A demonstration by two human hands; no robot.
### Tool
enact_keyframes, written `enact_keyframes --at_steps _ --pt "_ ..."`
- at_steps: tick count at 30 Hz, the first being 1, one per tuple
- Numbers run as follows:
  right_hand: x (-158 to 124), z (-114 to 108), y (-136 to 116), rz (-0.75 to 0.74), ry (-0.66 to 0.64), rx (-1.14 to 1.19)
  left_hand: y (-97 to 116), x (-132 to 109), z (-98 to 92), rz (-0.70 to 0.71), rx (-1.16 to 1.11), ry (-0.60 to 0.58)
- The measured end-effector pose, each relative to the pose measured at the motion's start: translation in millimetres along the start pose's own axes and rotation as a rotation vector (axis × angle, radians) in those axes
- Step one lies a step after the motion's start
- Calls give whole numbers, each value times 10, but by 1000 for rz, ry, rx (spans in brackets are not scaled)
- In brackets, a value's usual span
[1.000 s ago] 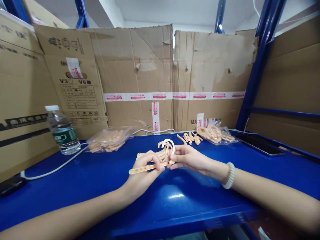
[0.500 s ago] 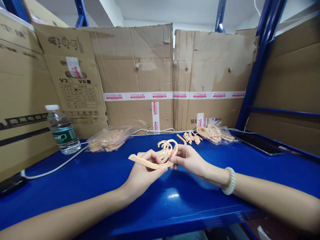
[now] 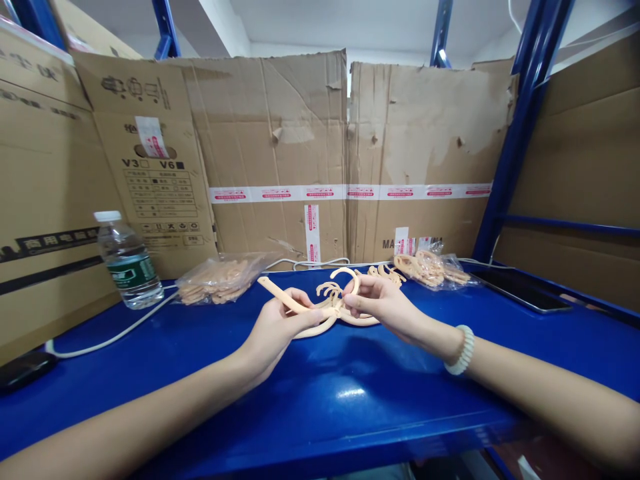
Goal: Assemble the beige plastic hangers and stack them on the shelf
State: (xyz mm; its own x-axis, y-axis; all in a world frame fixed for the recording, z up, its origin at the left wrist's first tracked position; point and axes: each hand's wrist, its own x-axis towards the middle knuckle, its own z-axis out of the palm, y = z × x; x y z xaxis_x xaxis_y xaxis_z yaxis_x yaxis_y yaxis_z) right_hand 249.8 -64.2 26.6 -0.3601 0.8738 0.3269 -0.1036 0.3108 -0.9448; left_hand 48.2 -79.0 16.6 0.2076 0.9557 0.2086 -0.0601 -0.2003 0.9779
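Note:
My left hand [image 3: 273, 332] is closed around a beige plastic hanger arm [image 3: 276, 291], whose free end slants up to the left. In my right hand [image 3: 377, 301] a curved hanger hook [image 3: 345, 271] is pinched between thumb and fingers. The hook's lower end meets or nearly meets the arm's inner end; my fingers partly cover that spot. Behind and under my hands lie several similar hangers [image 3: 320, 329] on the blue table [image 3: 320, 400], their hooks bunched together. Past my right hand sits a small pile of loose hooks [image 3: 387, 272].
A clear bag of beige pieces [image 3: 220, 279] lies at back left, another bag [image 3: 430, 267] at back right. A water bottle [image 3: 129, 263], a black device [image 3: 25, 372] and a white cable [image 3: 120, 328] are on the left. A phone [image 3: 523, 290] lies right. Cardboard [image 3: 270, 153] walls the back.
The arm in my left hand has tilted, its free end rising. My right hand has moved slightly up and right with the hook, uncovering more of the hangers beneath.

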Motion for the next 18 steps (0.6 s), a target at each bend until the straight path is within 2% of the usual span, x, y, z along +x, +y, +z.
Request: enact_keyframes --at_steps 7,10,12,14,16,18 --pt "-22 77 65 74 -94 -6 -27 -60 89 -84 -19 -136" --pt "60 -42 52 -4 -80 -106 -43 -70 102 -105 -32 -120" --pt "156 -243 30 -143 15 -297 -50 -69 97 -147 -76 -85" --pt "256 -501 27 -274 93 -624 -55 -69 92 -197 -120 -60" --pt "341 -750 63 -359 39 -1038 -56 -73 93 -232 -150 -46" --pt "404 -940 137 -386 -119 -1291 -52 -78 100 -254 -161 -37"
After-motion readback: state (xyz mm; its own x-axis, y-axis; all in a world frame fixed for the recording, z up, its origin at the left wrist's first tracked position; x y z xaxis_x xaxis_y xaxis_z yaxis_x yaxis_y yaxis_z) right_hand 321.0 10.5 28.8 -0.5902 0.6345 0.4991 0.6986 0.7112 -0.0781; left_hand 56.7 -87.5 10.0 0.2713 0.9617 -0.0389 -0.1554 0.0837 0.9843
